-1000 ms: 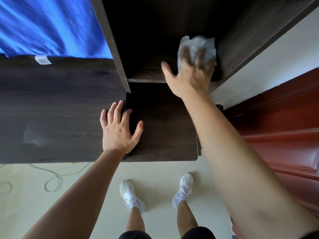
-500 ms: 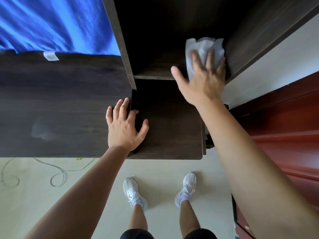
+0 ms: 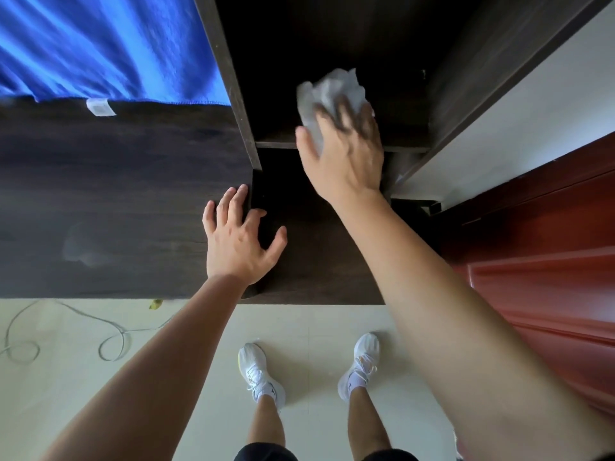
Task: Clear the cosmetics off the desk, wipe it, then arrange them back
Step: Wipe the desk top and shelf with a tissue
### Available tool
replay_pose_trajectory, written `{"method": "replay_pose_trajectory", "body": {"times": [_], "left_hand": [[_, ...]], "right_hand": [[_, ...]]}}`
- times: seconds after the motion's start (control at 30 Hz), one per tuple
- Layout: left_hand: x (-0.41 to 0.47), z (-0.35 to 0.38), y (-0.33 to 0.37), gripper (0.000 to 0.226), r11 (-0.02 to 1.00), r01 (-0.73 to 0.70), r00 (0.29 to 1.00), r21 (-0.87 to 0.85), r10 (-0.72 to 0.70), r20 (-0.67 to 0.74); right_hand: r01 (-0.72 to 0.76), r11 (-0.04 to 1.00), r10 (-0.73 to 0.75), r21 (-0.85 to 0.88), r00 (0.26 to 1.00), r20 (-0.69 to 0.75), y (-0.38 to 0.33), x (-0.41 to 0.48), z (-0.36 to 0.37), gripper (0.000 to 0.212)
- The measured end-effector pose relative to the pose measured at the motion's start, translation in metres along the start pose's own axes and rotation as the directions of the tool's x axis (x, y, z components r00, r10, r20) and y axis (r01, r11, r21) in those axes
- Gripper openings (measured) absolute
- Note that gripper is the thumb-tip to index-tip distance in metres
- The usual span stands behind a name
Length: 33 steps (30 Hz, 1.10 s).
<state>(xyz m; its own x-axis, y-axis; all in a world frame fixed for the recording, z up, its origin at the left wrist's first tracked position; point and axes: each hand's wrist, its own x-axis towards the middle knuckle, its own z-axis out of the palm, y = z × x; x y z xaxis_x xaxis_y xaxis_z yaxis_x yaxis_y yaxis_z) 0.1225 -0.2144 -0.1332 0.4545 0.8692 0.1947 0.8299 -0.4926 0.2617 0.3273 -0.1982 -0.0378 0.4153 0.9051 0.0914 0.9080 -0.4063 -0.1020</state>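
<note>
A dark wood tabletop (image 3: pixel 116 211) is seen from above in the head view, running across the left and centre of the frame, with pale floor (image 3: pixel 66 377) below it. A blue cloth (image 3: pixel 100 44) fills the upper left, its hem lying on the back of the tabletop, and a small white tag (image 3: pixel 101 107) is seen at that hem. A dull pale smear (image 3: pixel 78 251) is visible on the wood at centre left. A thin cable (image 3: pixel 66 327) is looped on the floor at lower left, and two white shoes (image 3: pixel 261 374) are planted at lower centre. A red panel (image 3: pixel 539 277) occupies the right edge, with a white wall (image 3: pixel 532 111) above it.

At upper centre an open dark shelf (image 3: pixel 406 148) is set into the furniture. A crumpled white wipe (image 3: pixel 332 91) is pressed onto this shelf by the right hand (image 3: pixel 346 154), whose fingers are laid out over it, blurred, thumb spread to the left. The left hand (image 3: pixel 238 241) is laid flat on the tabletop at centre frame, fingers spread and holding nothing.
</note>
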Motion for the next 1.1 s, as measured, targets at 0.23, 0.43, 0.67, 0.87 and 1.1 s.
{"method": "replay_pose_trajectory", "body": {"times": [0.23, 0.43, 0.67, 0.87, 1.1], "left_hand": [[-0.001, -0.002, 0.000, 0.059, 1.000, -0.006, 1.000, 0.008, 0.006, 0.029], [-0.001, -0.005, -0.001, 0.064, 1.000, -0.014, 0.997, 0.025, 0.012, 0.078], [-0.004, 0.001, 0.020, 0.070, 0.983, -0.154, 0.975, 0.098, 0.135, 0.178], [-0.020, 0.041, 0.109, 0.075, 0.933, -0.359, 0.891, 0.013, 0.339, 0.302], [-0.031, 0.104, 0.185, 0.080, 0.901, -0.434, 0.840, 0.002, 0.404, 0.361]], "right_hand": [[-0.005, 0.992, 0.017, 0.126, 0.995, -0.095, 0.028, -0.010, -0.004, 0.061], [-0.015, 0.984, 0.021, 0.176, 0.999, -0.030, 0.039, -0.037, -0.011, 0.089], [-0.091, 0.982, 0.111, 0.163, 0.987, -0.120, 0.095, -0.126, 0.001, 0.088], [-0.204, 0.976, 0.197, 0.080, 0.977, 0.083, 0.181, -0.189, 0.029, 0.097], [-0.246, 0.967, 0.239, 0.065, 0.965, 0.108, 0.261, -0.215, 0.084, 0.094]]}}
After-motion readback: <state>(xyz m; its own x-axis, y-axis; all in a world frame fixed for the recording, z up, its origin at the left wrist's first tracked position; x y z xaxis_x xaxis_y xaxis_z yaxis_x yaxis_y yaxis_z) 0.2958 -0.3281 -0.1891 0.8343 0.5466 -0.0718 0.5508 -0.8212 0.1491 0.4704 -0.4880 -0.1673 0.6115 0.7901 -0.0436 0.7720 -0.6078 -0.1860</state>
